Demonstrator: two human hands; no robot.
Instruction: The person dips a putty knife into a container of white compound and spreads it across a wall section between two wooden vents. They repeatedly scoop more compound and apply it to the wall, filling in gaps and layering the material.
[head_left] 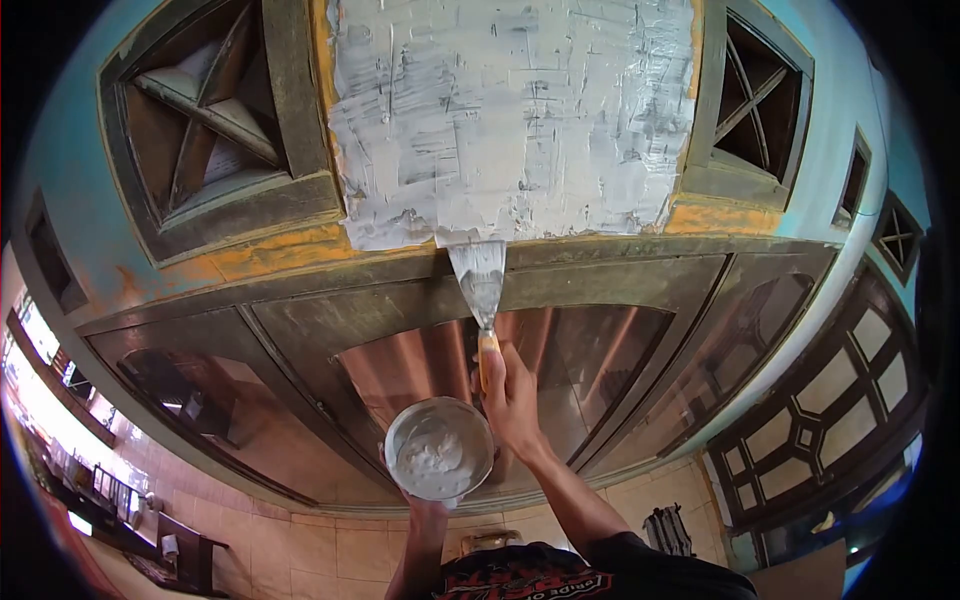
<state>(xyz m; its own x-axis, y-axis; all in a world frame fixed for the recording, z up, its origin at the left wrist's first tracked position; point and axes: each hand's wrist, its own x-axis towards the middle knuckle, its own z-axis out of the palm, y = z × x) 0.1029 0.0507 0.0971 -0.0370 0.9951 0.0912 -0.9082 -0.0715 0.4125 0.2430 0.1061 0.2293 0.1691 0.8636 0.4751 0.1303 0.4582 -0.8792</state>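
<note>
My right hand (513, 395) is closed around the orange-yellow handle of a putty knife (477, 278). The blade is smeared with white paste, and its wide edge meets the lower border of a wall panel (520, 130) coated in streaky white and grey putty. Lower and to the left, my left hand (428, 506) holds a round bowl (425, 416) from below, mostly hidden behind it. White putty (437, 457) lies inside the bowl.
Wooden frames with crossed slats (210, 115) flank the panel. Below runs a wooden cabinet or door front (400, 290) with shiny panes. A lattice door (820, 420) stands right. Furniture (185, 545) sits lower left on the tiled floor (300, 545).
</note>
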